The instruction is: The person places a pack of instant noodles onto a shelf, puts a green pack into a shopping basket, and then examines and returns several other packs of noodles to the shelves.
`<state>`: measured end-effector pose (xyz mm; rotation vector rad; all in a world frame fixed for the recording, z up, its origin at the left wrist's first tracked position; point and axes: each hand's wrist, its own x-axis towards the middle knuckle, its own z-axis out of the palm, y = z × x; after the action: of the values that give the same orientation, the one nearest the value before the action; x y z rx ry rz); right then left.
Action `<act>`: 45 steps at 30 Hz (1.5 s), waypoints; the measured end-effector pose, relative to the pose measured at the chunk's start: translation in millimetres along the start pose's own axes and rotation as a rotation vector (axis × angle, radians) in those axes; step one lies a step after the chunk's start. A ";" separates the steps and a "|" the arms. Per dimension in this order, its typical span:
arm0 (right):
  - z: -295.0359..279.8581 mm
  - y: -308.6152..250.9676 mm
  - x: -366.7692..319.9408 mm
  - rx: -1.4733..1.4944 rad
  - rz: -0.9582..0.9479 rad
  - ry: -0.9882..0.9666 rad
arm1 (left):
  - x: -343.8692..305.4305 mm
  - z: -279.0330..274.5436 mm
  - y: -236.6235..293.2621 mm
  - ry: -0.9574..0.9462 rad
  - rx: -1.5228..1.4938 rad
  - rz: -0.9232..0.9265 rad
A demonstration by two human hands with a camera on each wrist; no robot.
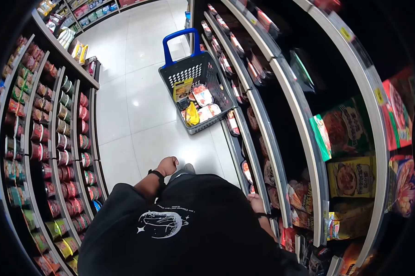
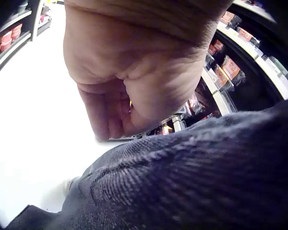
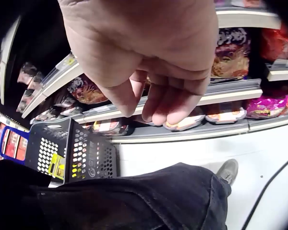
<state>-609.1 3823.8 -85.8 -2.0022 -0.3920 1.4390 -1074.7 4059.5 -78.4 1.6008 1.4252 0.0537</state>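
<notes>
Hanging apart, loosely curled and empty, my left hand (image 1: 168,165) and right hand (image 1: 255,204) are presumably free because the loaded basket (image 1: 209,123) stands on the floor (image 1: 120,92) ahead, beside the shelves (image 1: 266,142), blue handle (image 1: 167,51) raised for easy reach.

Basket (image 1: 209,122): on the floor (image 1: 124,115), ahead of me, beside the right shelves (image 1: 290,94).
Packages (image 1: 203,95): inside the basket.
Tubs (image 1: 69,189): on shelves (image 1: 74,122) to my left.

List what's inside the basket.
Basket: flat yellow pack, bright yellow bag, small dark pack, red-and-white packs. Anything beneath them is covered; labels too small to read.
</notes>
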 end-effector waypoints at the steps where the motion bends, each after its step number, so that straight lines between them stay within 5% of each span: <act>1: 13.0 -15.9 9.4 -0.077 -0.012 -0.025 | 6.7 -5.2 -13.2 0.030 -0.011 -0.007; 10: 158.8 -169.6 93.3 -0.444 -0.232 -0.368 | -38.8 -61.8 -79.6 0.366 -0.276 -0.152; 13: 206.2 -213.9 131.0 -0.557 -0.265 -0.397 | -68.5 -36.9 -128.8 0.475 -0.340 -0.340; 18: 290.0 -258.0 201.6 -0.726 -0.394 -0.379 | -132.1 8.5 -177.0 0.397 -0.509 -0.642; 22: 357.9 -284.2 251.3 -0.827 -0.307 -0.327 | -159.7 -16.1 -151.2 0.451 -0.607 -0.774; 24: 385.7 -286.5 286.8 -0.963 -0.450 -0.342 | -156.9 -55.0 -124.1 0.398 -0.576 -0.852; 26: 413.7 -305.2 302.0 -0.964 -0.400 -0.331 | -139.7 -104.7 -98.8 0.320 -0.622 -0.935; 28: 440.6 -298.8 338.6 -1.043 -0.322 -0.219 | -126.3 -132.6 -104.2 0.357 -0.551 -0.820; 31: 471.2 -294.1 395.0 -1.098 -0.192 -0.244 | -93.9 -183.8 -89.6 0.326 -0.613 -0.962; 38: 522.0 -344.2 445.4 -1.102 0.155 -0.096 | -67.0 -196.4 -91.9 0.357 -0.844 -0.991; 42: 543.3 -347.2 477.9 -1.144 0.244 -0.119 | -43.0 -239.0 -74.3 0.108 -0.444 -1.113; 45: 538.9 -302.5 496.7 -1.279 0.153 -0.159 | -34.0 -260.6 -87.5 0.168 -0.392 -1.190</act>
<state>-894.0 4508.8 -365.4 -2.8824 -1.5583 1.6043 -1303.7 4177.3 23.6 0.2812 2.1280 -0.2199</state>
